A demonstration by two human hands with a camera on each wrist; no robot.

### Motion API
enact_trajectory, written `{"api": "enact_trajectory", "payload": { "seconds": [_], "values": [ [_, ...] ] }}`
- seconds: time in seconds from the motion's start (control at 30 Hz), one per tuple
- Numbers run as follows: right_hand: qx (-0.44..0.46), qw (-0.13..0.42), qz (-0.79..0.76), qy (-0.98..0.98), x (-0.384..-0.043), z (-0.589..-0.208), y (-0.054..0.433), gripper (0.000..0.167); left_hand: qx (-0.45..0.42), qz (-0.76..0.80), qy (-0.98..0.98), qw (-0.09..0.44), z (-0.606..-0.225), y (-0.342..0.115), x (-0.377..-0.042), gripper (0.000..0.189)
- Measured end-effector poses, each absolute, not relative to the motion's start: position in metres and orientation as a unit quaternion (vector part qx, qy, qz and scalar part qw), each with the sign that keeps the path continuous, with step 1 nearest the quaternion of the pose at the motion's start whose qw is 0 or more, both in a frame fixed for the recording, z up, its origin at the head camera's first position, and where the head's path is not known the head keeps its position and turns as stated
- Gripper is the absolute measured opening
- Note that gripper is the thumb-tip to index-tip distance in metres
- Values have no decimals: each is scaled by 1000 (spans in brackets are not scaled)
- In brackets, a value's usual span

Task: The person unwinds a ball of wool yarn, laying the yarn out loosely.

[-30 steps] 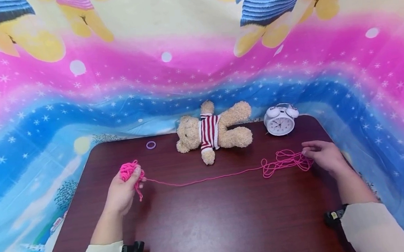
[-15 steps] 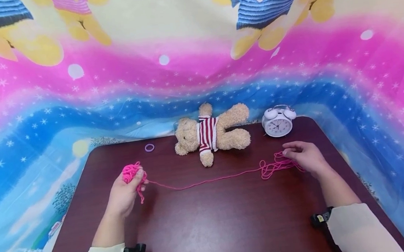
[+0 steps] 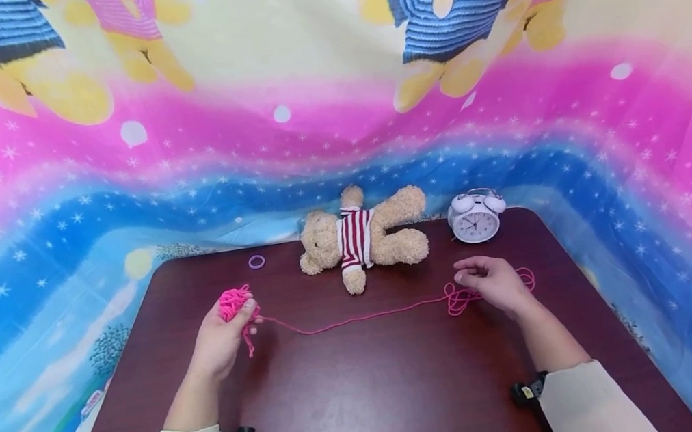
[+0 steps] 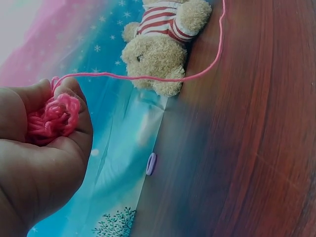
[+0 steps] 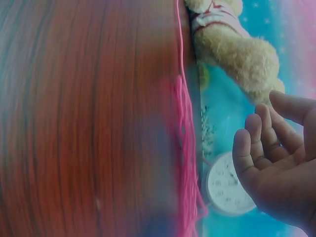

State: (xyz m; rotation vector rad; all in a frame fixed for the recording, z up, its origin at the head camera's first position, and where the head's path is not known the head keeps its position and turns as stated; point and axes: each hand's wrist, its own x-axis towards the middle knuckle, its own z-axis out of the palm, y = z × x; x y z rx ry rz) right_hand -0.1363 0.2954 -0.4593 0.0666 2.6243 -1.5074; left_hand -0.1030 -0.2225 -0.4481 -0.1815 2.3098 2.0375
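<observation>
In the head view my left hand [image 3: 218,344] grips a small wound bundle of pink yarn [image 3: 233,303], held above the table's left side with a short tail hanging from it. The left wrist view shows the bundle [image 4: 61,116] tucked inside curled fingers. A single strand [image 3: 355,319] runs slackly from it to loose yarn loops [image 3: 456,300] lying on the right side of the table. Over those loops hovers my right hand [image 3: 500,286], hiding their middle. In the right wrist view its loosely bent fingers [image 5: 254,131] hold nothing, and the loops [image 5: 186,148] lie apart from them.
A teddy bear [image 3: 357,237] in a striped shirt lies on its back along the far table edge. A white alarm clock [image 3: 475,224] stands at the back right, and a purple ring [image 3: 256,261] lies at the back left. A printed cloth [image 3: 314,136] surrounds the dark wooden table [image 3: 361,393].
My right hand has moved left from the outer end of the yarn loops to above their middle. The left hand keeps its hold on the bundle. The head view has tilted slightly up.
</observation>
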Motion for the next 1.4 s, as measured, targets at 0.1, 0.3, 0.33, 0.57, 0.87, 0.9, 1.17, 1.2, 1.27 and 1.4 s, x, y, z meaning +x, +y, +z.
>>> {"api": "enact_trajectory", "payload": {
  "seconds": [0.1, 0.3, 0.33, 0.57, 0.87, 0.9, 1.17, 1.2, 1.27, 1.4],
  "values": [
    [15, 63, -514, 855, -137, -460, 285, 40, -59, 665, 744, 28, -448, -220, -103, 40],
    [-6, 64, -522, 851, -141, -460, 268, 38, -65, 669, 739, 36, -451, -214, -105, 38],
    [-8, 64, -523, 850, -142, -461, 265, 37, -65, 670, 739, 36, -452, -213, -106, 38],
    [-20, 73, -524, 848, -143, -461, 247, 33, -50, 684, 728, 22, -454, -207, -108, 36],
    [-33, 85, -513, 854, -144, -461, 220, 34, -49, 692, 720, 28, -454, -196, -111, 39],
    [-37, 84, -511, 855, -144, -461, 217, 34, -48, 693, 719, 30, -454, -195, -111, 39],
    [-59, 90, -524, 845, -146, -464, 194, 34, -37, 706, 707, 29, -451, -183, -115, 32],
    [-60, 92, -523, 845, -146, -465, 191, 34, -36, 706, 706, 31, -451, -182, -115, 33],
    [-66, 94, -526, 843, -146, -467, 185, 33, -34, 709, 704, 35, -451, -179, -115, 33],
    [-79, 98, -532, 837, -145, -468, 172, 34, -28, 715, 697, 41, -450, -173, -115, 33]
  ]
}}
